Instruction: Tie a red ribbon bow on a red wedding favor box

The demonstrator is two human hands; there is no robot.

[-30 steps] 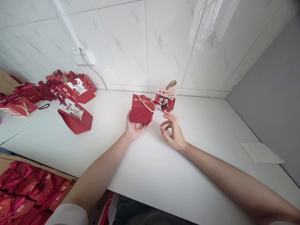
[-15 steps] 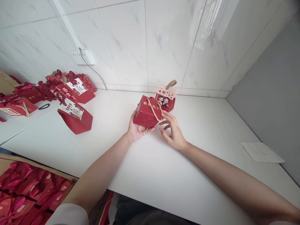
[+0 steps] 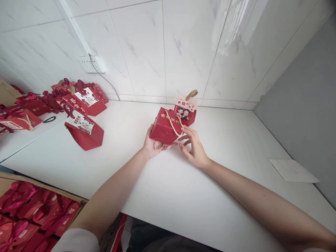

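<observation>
A red gift box [image 3: 165, 126] with gold lettering and gold twisted-rope handles rests tilted in my left hand [image 3: 150, 146], whose fingers support it from the left and underneath. One rope loop [image 3: 159, 145] hangs over that palm; another lies across the box's top. My right hand [image 3: 193, 147] is at the box's right side, fingertips at the rope and box edge, thumb apart from the fingers. Just behind stands a second red box [image 3: 193, 117] with a pale, illustrated card [image 3: 185, 109] and a tan loop on top.
Red gift boxes with labels, one [image 3: 88, 134] nearest, stand at the left of the white table [image 3: 168, 189]. A carton [image 3: 78, 200] full of red, ribboned boxes is lower left. A white sheet [image 3: 294, 170] lies at right. Tiled wall and socket [image 3: 91, 64] rise behind.
The held box has tipped slightly in my left hand, and its near lower edge shows a little lower. My right hand stays almost in place.
</observation>
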